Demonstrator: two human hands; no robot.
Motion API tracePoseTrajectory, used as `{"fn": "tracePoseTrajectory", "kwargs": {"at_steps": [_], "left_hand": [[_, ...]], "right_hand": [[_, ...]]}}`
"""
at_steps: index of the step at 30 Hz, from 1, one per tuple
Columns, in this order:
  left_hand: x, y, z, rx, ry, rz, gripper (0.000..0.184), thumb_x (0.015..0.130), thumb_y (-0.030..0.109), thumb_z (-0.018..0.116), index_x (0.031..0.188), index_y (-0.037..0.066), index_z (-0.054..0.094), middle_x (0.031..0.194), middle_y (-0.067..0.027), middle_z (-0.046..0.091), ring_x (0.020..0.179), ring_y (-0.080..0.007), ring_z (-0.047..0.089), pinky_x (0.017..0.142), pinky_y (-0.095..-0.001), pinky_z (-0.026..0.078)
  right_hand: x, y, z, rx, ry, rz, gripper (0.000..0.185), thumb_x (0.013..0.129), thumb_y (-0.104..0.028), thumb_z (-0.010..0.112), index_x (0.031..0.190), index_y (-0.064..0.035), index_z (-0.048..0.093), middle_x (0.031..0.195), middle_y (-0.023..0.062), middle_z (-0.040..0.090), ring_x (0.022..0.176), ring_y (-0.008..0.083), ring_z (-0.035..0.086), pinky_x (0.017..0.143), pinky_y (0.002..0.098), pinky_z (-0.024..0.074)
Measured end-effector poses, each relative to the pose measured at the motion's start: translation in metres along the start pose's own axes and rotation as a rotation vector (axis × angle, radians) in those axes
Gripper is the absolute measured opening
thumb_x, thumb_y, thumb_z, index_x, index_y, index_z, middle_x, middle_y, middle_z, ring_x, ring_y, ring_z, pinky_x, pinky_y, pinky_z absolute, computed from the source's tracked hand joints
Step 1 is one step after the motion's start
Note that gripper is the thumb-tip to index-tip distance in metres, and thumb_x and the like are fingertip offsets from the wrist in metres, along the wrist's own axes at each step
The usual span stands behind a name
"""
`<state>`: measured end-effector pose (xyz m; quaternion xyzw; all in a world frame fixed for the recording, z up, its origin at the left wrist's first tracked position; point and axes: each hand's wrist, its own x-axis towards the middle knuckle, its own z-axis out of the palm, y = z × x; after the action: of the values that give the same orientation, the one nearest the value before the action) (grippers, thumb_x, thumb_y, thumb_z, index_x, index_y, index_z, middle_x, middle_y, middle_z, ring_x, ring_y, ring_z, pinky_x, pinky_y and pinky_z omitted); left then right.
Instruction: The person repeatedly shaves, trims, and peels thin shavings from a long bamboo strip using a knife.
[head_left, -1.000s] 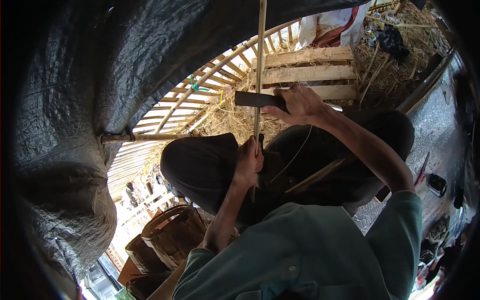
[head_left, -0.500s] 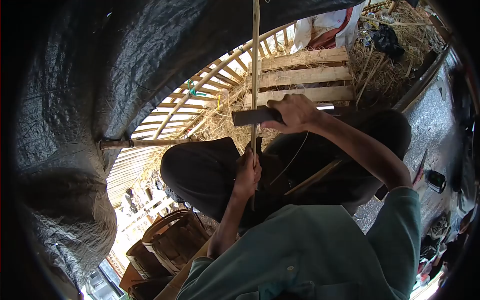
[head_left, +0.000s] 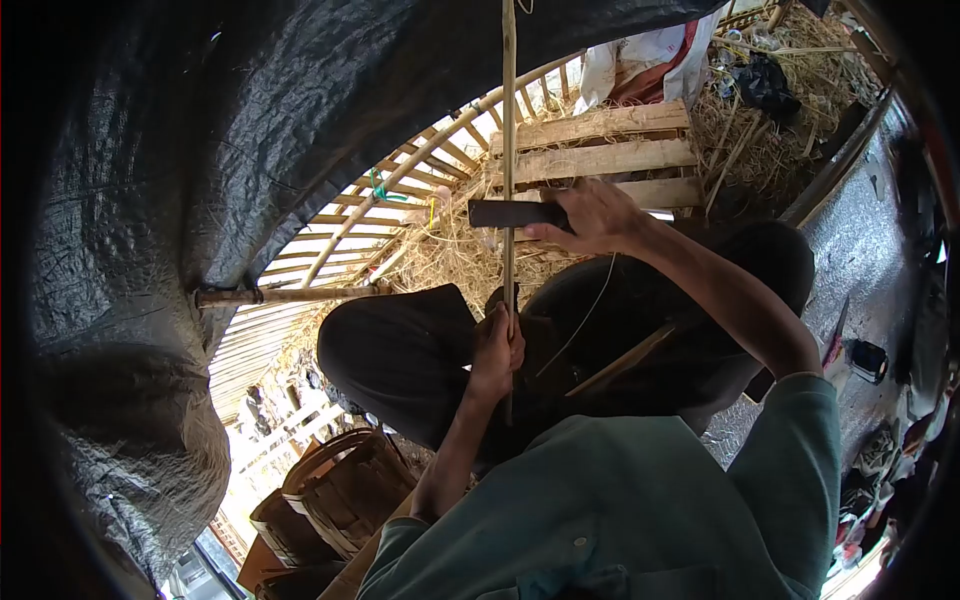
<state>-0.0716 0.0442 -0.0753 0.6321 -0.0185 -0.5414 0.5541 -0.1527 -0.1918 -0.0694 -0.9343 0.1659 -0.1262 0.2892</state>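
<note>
A long thin wooden strip stands nearly upright in the view, running from the top edge down to the lap. My left hand is wrapped round its lower part, above the dark trousers. Higher up, my right hand grips a dark, flat, broad blade, which lies across the strip. The blade's handle is hidden in the fingers. A thin pale strand hangs below the right hand, and another wooden piece rests slanting on the lap.
A slatted wooden pallet lies ahead among straw. A black tarp hangs at the left beside a bamboo slat fence. Woven baskets stand at the lower left. A black plastic bag lies at the upper right.
The blade moved down along the strip, then back up a little with my right hand. My left hand keeps its hold. The view has shifted slightly.
</note>
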Motion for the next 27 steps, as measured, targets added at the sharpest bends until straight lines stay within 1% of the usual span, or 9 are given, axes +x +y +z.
{"fn": "tracePoseTrajectory", "kwargs": {"at_steps": [4, 6, 7, 10, 11, 15, 19, 22, 27], "left_hand": [[0.002, -0.001, -0.004, 0.017, 0.007, -0.004, 0.037, 0.101, 0.036, 0.032, 0.076, 0.011, 0.043, 0.047, 0.0036, 0.03, 0.032, -0.0046, 0.024, 0.031, -0.0208, 0.018], [0.0, -0.002, -0.002, 0.024, 0.016, -0.005, 0.037, 0.101, 0.036, 0.031, 0.078, 0.01, 0.043, 0.047, 0.0033, 0.029, 0.033, -0.0048, 0.023, 0.031, -0.0207, 0.018], [0.001, -0.002, -0.001, 0.012, 0.011, 0.001, 0.037, 0.101, 0.036, 0.031, 0.078, 0.01, 0.043, 0.047, 0.0032, 0.029, 0.033, -0.0049, 0.023, 0.031, -0.0208, 0.018], [-0.002, -0.002, 0.0, -0.024, -0.019, -0.007, 0.036, 0.101, 0.035, 0.032, 0.078, 0.01, 0.043, 0.047, 0.0031, 0.029, 0.033, -0.0049, 0.023, 0.031, -0.0207, 0.018], [-0.001, -0.001, 0.0, -0.035, -0.031, -0.013, 0.035, 0.101, 0.035, 0.032, 0.078, 0.01, 0.044, 0.047, 0.003, 0.03, 0.033, -0.0049, 0.023, 0.031, -0.0207, 0.018], [0.004, -0.002, -0.001, -0.037, 0.011, -0.004, 0.033, 0.1, 0.035, 0.036, 0.078, 0.011, 0.045, 0.047, 0.0037, 0.032, 0.032, -0.0044, 0.025, 0.03, -0.021, 0.018], [0.004, 0.0, 0.002, -0.073, -0.018, -0.022, 0.034, 0.101, 0.034, 0.033, 0.079, 0.01, 0.045, 0.048, 0.0032, 0.031, 0.032, -0.0051, 0.023, 0.03, -0.0212, 0.018], [0.006, -0.003, -0.001, -0.07, -0.008, -0.04, 0.033, 0.101, 0.033, 0.034, 0.079, 0.011, 0.044, 0.048, 0.0032, 0.031, 0.032, -0.0049, 0.023, 0.029, -0.0211, 0.018], [0.006, -0.001, 0.002, -0.086, -0.01, -0.004, 0.033, 0.101, 0.033, 0.035, 0.077, 0.012, 0.043, 0.048, 0.0035, 0.031, 0.032, -0.0044, 0.024, 0.029, -0.021, 0.018]], "right_hand": [[-0.002, -0.003, 0.007, -0.138, -0.106, -0.109, 0.065, 0.083, -0.065, 0.049, 0.084, -0.0014, 0.062, 0.066, 0.0193, 0.062, 0.068, 0.0386, 0.065, 0.064, 0.0455, 0.0534], [0.007, 0.001, 0.009, -0.004, -0.026, 0.0, 0.064, 0.083, -0.064, 0.049, 0.084, -0.0009, 0.061, 0.066, 0.0192, 0.062, 0.067, 0.0379, 0.065, 0.064, 0.0452, 0.0531], [0.01, 0.0, 0.001, 0.071, -0.138, 0.121, 0.063, 0.083, -0.063, 0.05, 0.082, -0.0007, 0.061, 0.067, 0.0191, 0.062, 0.068, 0.0371, 0.065, 0.066, 0.0456, 0.0528], [0.004, -0.002, 0.0, 0.036, -0.095, 0.022, 0.064, 0.083, -0.064, 0.049, 0.083, -0.001, 0.062, 0.067, 0.0181, 0.062, 0.07, 0.0366, 0.065, 0.066, 0.0459, 0.0525], [0.002, -0.001, 0.0, -0.057, -0.108, -0.145, 0.064, 0.083, -0.064, 0.049, 0.084, -0.0016, 0.062, 0.066, 0.0175, 0.062, 0.072, 0.0365, 0.065, 0.066, 0.0465, 0.052], [0.01, 0.006, 0.005, 0.007, 0.018, -0.068, 0.063, 0.083, -0.064, 0.05, 0.085, -0.0023, 0.063, 0.066, 0.0179, 0.061, 0.071, 0.0362, 0.065, 0.065, 0.0472, 0.0515], [0.012, 0.002, -0.002, 0.043, -0.084, 0.016, 0.059, 0.081, -0.059, 0.057, 0.095, -0.0022, 0.063, 0.061, 0.0175, 0.06, 0.065, 0.0374, 0.064, 0.063, 0.0441, 0.0524], [0.01, 0.001, 0.001, -0.101, -0.018, -0.169, 0.065, 0.083, -0.065, 0.048, 0.086, -0.0015, 0.062, 0.062, 0.0187, 0.06, 0.066, 0.0379, 0.064, 0.061, 0.0467, 0.0518], [0.017, -0.001, 0.002, 0.103, -0.101, 0.074, 0.065, 0.084, -0.065, 0.046, 0.089, -0.0016, 0.061, 0.064, 0.0193, 0.061, 0.067, 0.0373, 0.065, 0.062, 0.0469, 0.0524]]}}
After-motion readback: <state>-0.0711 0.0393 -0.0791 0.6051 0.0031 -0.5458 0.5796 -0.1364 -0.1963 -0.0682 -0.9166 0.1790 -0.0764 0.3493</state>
